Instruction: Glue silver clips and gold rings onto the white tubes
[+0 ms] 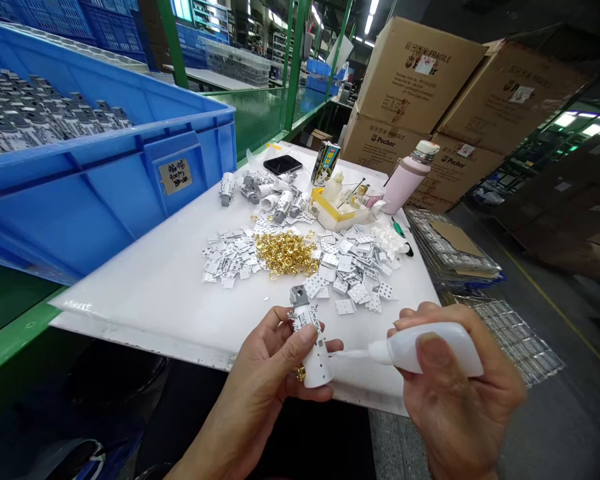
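Observation:
My left hand [275,360] is closed around a white cylindrical part [316,363] with a grey top, tilted slightly. A gold ring [301,373] shows at the cylinder's lower left side. In my right hand [460,393] is a white squeeze bottle [430,348], its thin nozzle pointing left, with the tip at or very near the cylinder's right side. Beyond my hands lie a pile of gold rings [287,253], small white plates [363,270] to its right and more white plates [233,253] to its left.
A blue crate [130,193] full of similar parts stands at the left. On the white table [180,287] are more cylinders [283,205], a phone [283,165], a drink carton [326,164], a yellow-edged tray [330,215] and a pink bottle [405,180]. Cardboard boxes [415,80] stand behind.

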Available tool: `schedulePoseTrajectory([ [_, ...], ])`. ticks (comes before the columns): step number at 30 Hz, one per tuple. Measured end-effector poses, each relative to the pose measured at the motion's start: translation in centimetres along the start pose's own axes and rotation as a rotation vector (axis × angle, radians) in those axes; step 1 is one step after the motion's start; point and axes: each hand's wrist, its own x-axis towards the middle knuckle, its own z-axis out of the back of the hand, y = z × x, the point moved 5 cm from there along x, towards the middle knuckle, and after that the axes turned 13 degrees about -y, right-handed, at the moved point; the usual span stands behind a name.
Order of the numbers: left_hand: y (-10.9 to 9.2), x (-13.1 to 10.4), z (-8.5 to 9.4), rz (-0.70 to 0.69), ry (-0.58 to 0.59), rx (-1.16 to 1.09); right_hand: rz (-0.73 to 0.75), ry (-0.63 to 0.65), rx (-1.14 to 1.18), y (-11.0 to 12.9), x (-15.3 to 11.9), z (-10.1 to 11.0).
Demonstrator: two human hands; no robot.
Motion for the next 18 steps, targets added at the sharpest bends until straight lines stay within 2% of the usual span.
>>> schedulePoseTrajectory([
  [12,0.8,0.4,0.5,-0.017,0.007,-0.003,0.088,-0.032,-0.098,0.5,0.0,-0.1],
  [18,1.0,0.6,0.4,-0.027,0.009,-0.013,0.083,-0.013,-0.072,0.4,0.0,-0.2],
])
